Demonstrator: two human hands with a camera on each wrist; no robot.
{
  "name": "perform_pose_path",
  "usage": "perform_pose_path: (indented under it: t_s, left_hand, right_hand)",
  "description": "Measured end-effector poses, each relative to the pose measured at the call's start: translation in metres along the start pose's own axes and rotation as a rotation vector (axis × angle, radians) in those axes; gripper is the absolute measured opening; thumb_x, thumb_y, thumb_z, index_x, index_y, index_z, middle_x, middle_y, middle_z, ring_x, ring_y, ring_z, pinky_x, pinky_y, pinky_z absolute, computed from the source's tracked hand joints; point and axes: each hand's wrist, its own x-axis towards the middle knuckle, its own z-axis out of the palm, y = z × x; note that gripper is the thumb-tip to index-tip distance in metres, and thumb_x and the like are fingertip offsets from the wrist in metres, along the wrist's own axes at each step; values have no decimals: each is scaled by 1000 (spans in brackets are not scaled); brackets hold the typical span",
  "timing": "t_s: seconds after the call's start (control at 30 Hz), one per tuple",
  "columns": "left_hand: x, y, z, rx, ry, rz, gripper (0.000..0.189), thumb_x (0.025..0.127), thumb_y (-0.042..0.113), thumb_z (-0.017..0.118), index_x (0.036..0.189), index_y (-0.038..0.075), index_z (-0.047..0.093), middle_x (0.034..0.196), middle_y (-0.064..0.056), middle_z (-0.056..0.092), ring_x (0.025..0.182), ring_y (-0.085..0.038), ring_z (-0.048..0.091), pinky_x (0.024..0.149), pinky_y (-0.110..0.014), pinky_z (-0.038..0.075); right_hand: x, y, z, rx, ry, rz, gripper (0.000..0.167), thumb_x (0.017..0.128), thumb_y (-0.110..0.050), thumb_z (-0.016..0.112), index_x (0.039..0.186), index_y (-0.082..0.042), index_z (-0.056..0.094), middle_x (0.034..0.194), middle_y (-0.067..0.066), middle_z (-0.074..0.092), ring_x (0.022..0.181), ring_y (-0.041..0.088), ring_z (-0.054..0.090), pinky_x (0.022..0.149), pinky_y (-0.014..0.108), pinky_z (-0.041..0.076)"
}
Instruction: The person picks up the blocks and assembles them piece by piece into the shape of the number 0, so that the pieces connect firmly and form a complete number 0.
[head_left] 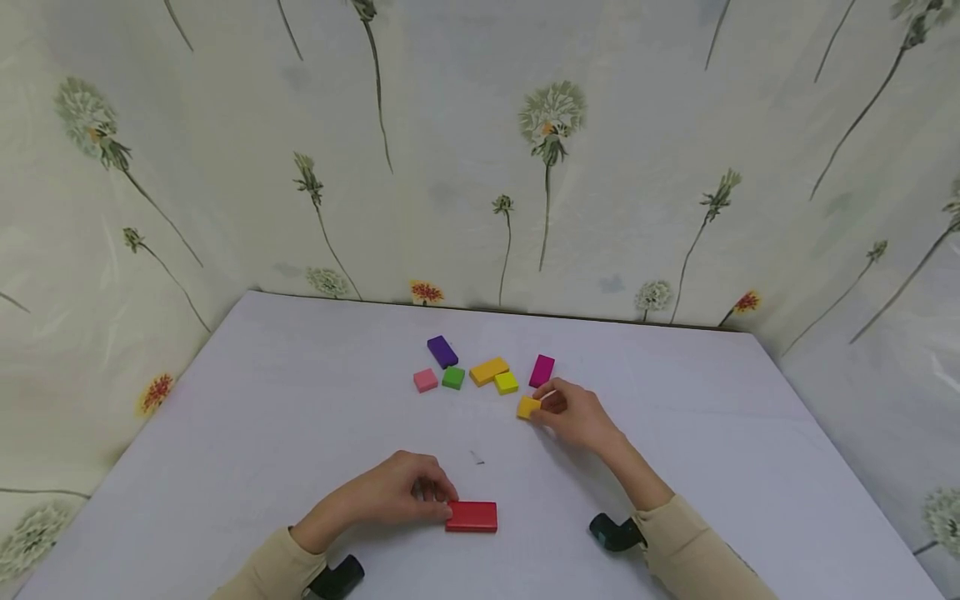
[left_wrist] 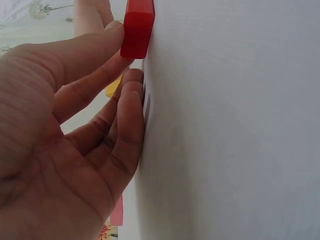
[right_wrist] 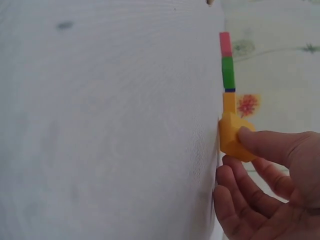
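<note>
My left hand (head_left: 401,490) pinches one end of a flat red block (head_left: 472,517) near the front of the table; the left wrist view shows the thumb against one side of this red block (left_wrist: 138,30). Farther back, my right hand (head_left: 576,414) pinches a small orange-yellow block (head_left: 528,407) between thumb and fingers. In the right wrist view the thumb covers part of that orange-yellow block (right_wrist: 234,137). Just beyond the right hand lies a magenta block (head_left: 542,371). A yellow block (head_left: 506,382) and a longer orange block (head_left: 488,371) lie to its left.
Left of the orange block are a green block (head_left: 453,377), a pink block (head_left: 425,381) and a purple block (head_left: 442,352). White cloth covers the table (head_left: 300,400). A dandelion-patterned sheet (head_left: 450,167) hangs behind it. Dark wrist devices sit by both sleeves.
</note>
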Motion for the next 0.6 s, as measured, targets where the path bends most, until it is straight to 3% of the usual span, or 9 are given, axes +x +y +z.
perform_pose_path:
  t_s: [0.37, 0.6]
  left_hand:
    - [1, -1, 0, -2, 4, 8, 12, 87, 19, 75, 100, 17, 74, 85, 13, 61, 76, -4, 56, 69, -22, 49]
    - [1, -2, 1, -4, -1, -4, 13, 87, 19, 75, 100, 18, 74, 85, 13, 61, 76, -4, 56, 69, -22, 49]
  right_hand:
    - [2, 8, 0, 60, -13, 12, 23, 89, -20, 73, 108, -12, 64, 100, 3, 66, 93, 21, 62, 80, 35, 54]
    - [0, 11, -2, 157, -67, 0, 26, 89, -23, 73, 111, -12, 65, 103, 3, 66, 93, 20, 62, 80, 33, 53]
